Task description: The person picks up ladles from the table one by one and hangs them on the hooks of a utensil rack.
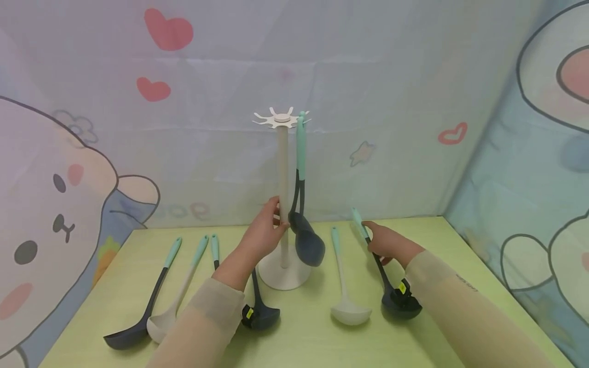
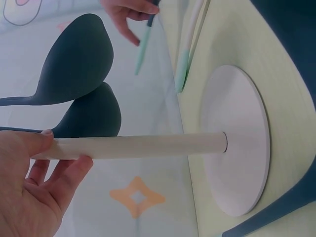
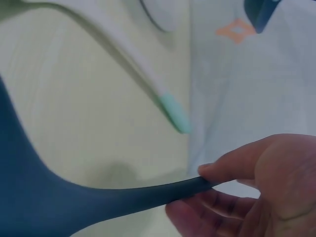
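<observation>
A white utensil stand (image 1: 284,204) with a round base rises mid-table. My left hand (image 1: 264,230) grips its pole, thumb and fingers around it, as the left wrist view (image 2: 39,173) also shows. Two dark ladles (image 1: 309,248) with mint handles hang from the stand's hooked top, their bowls overlapping just right of the pole. At the right, my right hand (image 1: 388,243) pinches another dark ladle (image 1: 378,263) by its shaft. That ladle slants with its mint end away from me; its dark shaft (image 3: 148,195) runs between thumb and fingers in the right wrist view.
Between stand and right hand lies a white ladle (image 1: 350,312). To the left are a dark ladle (image 1: 131,335) and a white ladle (image 1: 161,324); another dark ladle (image 1: 266,317) lies before the stand, partly behind my left arm. A printed cloth (image 1: 221,153) backs the table.
</observation>
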Available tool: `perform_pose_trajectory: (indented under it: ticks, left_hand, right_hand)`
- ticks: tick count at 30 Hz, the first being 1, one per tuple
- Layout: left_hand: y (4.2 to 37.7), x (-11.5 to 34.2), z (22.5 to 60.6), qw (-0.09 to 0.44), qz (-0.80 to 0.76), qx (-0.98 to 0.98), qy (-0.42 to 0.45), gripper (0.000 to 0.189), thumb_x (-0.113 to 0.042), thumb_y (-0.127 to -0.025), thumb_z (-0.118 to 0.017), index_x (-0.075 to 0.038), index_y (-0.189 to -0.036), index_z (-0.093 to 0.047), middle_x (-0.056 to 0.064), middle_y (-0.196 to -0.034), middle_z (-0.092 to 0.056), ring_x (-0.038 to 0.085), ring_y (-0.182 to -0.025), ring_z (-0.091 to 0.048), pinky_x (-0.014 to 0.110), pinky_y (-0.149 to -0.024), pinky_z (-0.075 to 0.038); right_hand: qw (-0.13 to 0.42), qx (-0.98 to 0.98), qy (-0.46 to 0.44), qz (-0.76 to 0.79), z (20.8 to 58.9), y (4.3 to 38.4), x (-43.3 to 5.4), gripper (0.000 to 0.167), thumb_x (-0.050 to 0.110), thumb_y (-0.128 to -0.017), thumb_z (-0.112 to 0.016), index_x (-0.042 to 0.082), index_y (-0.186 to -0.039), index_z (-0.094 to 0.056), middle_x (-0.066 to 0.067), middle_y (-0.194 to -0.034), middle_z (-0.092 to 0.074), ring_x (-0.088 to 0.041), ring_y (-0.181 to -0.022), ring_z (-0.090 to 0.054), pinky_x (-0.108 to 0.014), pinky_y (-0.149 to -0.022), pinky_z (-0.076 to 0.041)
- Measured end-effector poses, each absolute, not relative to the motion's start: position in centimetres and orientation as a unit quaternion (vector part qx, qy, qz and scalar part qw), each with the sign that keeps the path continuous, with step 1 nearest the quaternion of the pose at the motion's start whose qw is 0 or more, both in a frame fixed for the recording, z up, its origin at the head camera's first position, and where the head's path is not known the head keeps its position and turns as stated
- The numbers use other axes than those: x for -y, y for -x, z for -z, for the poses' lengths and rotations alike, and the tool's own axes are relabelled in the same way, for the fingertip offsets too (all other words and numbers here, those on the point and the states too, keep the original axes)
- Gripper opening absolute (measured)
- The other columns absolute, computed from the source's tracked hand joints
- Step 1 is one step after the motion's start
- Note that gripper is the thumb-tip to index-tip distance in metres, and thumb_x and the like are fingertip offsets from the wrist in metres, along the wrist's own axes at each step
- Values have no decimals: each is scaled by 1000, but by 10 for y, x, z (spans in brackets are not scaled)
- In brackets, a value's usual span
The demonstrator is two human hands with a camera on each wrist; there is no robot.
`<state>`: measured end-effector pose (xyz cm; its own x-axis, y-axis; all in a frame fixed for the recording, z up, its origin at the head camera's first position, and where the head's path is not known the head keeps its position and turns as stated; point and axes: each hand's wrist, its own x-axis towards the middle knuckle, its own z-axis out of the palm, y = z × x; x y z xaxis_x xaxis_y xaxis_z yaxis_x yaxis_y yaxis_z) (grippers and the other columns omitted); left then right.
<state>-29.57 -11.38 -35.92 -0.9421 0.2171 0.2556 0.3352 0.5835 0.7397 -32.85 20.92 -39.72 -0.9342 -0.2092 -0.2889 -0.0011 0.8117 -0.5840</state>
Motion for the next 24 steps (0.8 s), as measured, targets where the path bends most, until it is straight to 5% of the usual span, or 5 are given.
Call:
perform_pose_trajectory:
  ticks: [5,24]
  left_hand:
    - [295,113,359,71,428,888,151,59,-15,-98,-64,-20,-148,-33,8,-124,-55,25,-111,-62,44,-88,-54]
    - [296,112,361,70,441,882,149,57,-14,-99,-63,-20,-147,-34,9,-122,-55,25,-110,-62,44,-87,-54]
  right_hand:
    - [126,-939,63,315,382,332,-212,78,1,-95,-51,11,-159,-8,-25,-109,-56,-25,-71,-57,-43,-61,-57]
    - [-91,-913,109,382,295,290,-179,75,11,-97,-48,25,-160,-9,-15,-110,-51,-27,-83,-60,-36,-63,-57]
